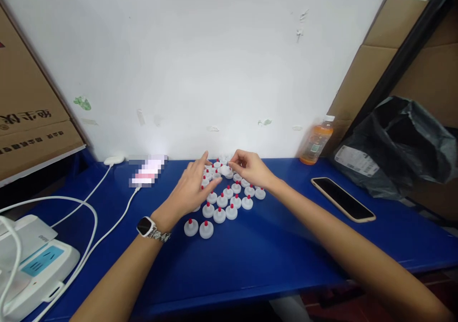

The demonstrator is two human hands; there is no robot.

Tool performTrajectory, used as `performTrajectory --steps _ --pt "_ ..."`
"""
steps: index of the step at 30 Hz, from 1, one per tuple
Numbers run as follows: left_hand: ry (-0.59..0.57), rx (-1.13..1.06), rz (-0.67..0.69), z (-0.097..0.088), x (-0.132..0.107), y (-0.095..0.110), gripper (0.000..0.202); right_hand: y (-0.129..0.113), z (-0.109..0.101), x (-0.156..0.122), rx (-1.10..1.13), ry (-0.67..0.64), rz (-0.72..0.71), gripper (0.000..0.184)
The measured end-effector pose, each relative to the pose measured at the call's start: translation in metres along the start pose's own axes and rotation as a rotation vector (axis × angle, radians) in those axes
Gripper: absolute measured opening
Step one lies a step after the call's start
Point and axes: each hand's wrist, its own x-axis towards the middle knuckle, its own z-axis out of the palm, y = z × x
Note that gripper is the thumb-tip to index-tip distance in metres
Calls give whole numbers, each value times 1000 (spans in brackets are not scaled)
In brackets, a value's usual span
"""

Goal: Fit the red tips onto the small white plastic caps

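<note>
Several white round caps (231,212), each with a small red tip on top, stand upright in a cluster on the blue table. At the left side of the cluster is my left hand (193,183), its thumb and fingers spread apart around the nearer caps. My right hand (250,167) is at the far side, with thumb and forefinger pinched together at a white red-tipped cap (224,170). That cap looks tilted and partly overlaps others behind it. Part of the cluster is hidden behind my hands.
A lit phone (148,169) on a cable and a white charger (114,160) lie left, near a white power strip (43,264). At right are an orange drink bottle (317,140), a dark phone (343,199) and a black plastic bag (397,145). A white wall (214,64) stands behind.
</note>
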Motion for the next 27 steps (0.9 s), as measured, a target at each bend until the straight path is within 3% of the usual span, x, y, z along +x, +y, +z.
performTrajectory --steps 4,7,19,22,27 --pt "12 29 -18 -9 -2 -4 45 14 0 17 -326 -218 -16 4" --pt "-17 34 -10 -9 -3 -2 38 19 7 26 -456 -280 -42 4" --pt "-54 38 38 -1 -3 2 32 16 1 25 -307 -299 -25 8" --pt "-55 43 49 0 -3 3 31 21 7 26 -342 -340 -16 7" --pt "-59 52 33 -1 -4 1 31 31 14 33 -430 -270 -49 12"
